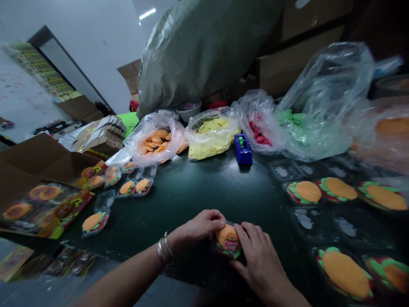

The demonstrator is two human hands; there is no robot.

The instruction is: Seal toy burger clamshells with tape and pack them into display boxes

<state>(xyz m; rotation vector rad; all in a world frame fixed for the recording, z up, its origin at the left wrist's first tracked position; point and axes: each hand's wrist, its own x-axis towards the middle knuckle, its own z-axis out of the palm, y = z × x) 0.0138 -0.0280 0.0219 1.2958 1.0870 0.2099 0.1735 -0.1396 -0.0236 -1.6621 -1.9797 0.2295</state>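
Note:
A small toy hamburger in a transparent plastic case (228, 243) rests at the near edge of the dark green table, with a printed picture on its orange bun. My left hand (204, 224) pinches the case's upper left corner with thumb and fingers. My right hand (258, 249) grips the right side, fingers along the top and thumb low. Two silver bangles (164, 247) circle my left wrist. To the right, several open cases hold burgers, such as one orange-bunned burger (345, 273). On the left lies another open case with a burger (95, 221).
Along the back stand plastic bags of orange pieces (156, 143), yellow sheets (212, 132), red pieces (259, 133) and green pieces (294, 121). A blue tape dispenser (243, 150) sits before them. At left is a cardboard box (41, 155) beside a display box of packed burgers (72, 209).

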